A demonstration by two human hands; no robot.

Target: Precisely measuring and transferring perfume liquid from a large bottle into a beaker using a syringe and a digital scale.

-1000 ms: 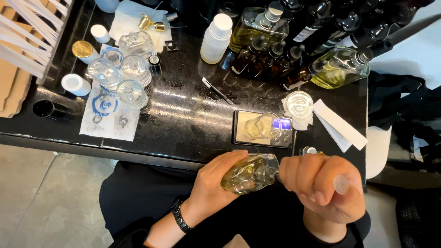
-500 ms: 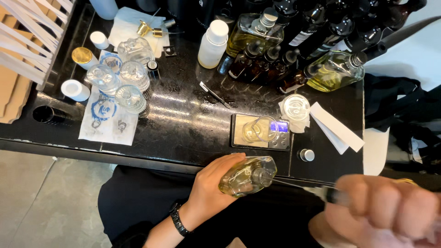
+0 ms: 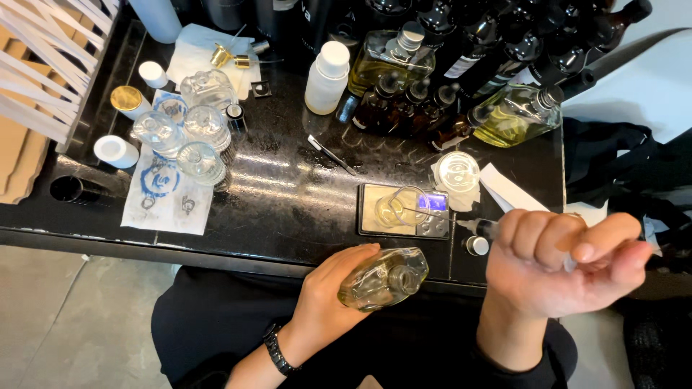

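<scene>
Dispensing item, syringe (image 3: 484, 227): I have the right hand (image 3: 559, 263) fisted round its barrel, needle tip over the small glass beaker (image 3: 398, 207) on the pocket scale (image 3: 404, 210). I judge a slow, steady press with the tip inside the rim is best. Open glass bottle (image 3: 383, 277) of pale liquid: clasped tilted in my left hand (image 3: 331, 295), at the table edge (image 3: 238, 252), left of the syringe hand.
</scene>
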